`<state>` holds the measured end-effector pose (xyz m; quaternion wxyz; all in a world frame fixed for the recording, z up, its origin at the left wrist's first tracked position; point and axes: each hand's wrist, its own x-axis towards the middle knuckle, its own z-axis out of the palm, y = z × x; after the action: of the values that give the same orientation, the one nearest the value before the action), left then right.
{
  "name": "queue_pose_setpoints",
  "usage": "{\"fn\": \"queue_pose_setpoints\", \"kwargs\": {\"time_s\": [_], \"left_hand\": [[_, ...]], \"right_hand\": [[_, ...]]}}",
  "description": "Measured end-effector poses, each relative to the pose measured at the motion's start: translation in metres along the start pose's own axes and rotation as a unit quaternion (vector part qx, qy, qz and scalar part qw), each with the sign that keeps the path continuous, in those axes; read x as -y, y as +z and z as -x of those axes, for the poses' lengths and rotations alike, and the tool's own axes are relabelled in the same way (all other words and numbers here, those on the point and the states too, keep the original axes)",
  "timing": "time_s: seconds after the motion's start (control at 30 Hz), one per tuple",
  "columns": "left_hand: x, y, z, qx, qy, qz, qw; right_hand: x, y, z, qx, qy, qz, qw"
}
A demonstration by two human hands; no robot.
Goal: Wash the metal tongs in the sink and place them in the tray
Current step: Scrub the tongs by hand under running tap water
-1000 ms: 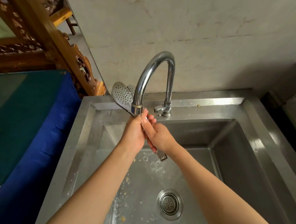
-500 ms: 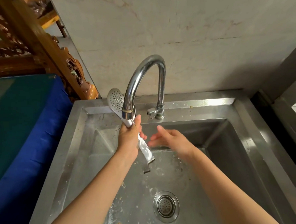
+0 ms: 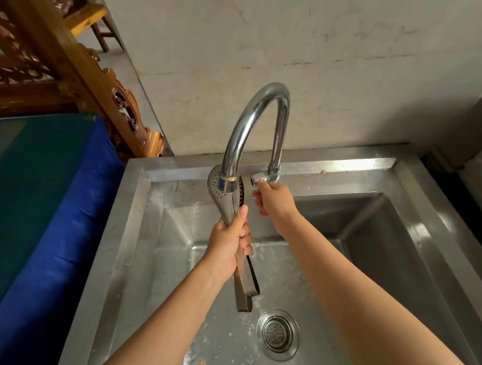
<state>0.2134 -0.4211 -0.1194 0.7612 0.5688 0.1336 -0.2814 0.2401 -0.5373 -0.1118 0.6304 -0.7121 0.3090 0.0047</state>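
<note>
The tongs [image 3: 227,208] are made of smooth grey metal with a soft shine, and small holes are punched in the wide ends. The tap [image 3: 248,126] is made of bright, mirror-like metal. The sink [image 3: 153,242] is made of duller brushed metal and is spotted with water drops. The wall [image 3: 325,52] is made of pale, matt stone. Glossy carved wood [image 3: 89,78] and slightly shiny blue cloth [image 3: 68,219] are seen at the left.

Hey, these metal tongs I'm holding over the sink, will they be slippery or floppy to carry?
Probably slippery: the metal tongs look smooth and shiny over a droplet-spattered sink. Likely stiff, though the two arms, squeezed together by the left hand, may spring apart if loosened. The perforated heads suggest fairly light.
</note>
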Motion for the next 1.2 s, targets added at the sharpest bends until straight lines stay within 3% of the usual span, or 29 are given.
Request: {"fn": "queue_pose_setpoints", "kwargs": {"time_s": [0.67,1.07,1.2], "left_hand": [[0.011,-0.016,-0.008,-0.005,-0.015,0.019,1.0],[0.019,-0.014,0.004,0.022,0.0,-0.027,0.999],[0.021,-0.017,0.008,-0.007,-0.007,-0.069,0.998]], "right_hand": [[-0.025,0.004,0.0,-0.075,-0.001,0.042,0.996],[-0.036,0.003,0.003,-0.038,0.069,0.091,0.993],[-0.033,-0.005,0.016,0.032,0.071,0.13,0.988]]}}
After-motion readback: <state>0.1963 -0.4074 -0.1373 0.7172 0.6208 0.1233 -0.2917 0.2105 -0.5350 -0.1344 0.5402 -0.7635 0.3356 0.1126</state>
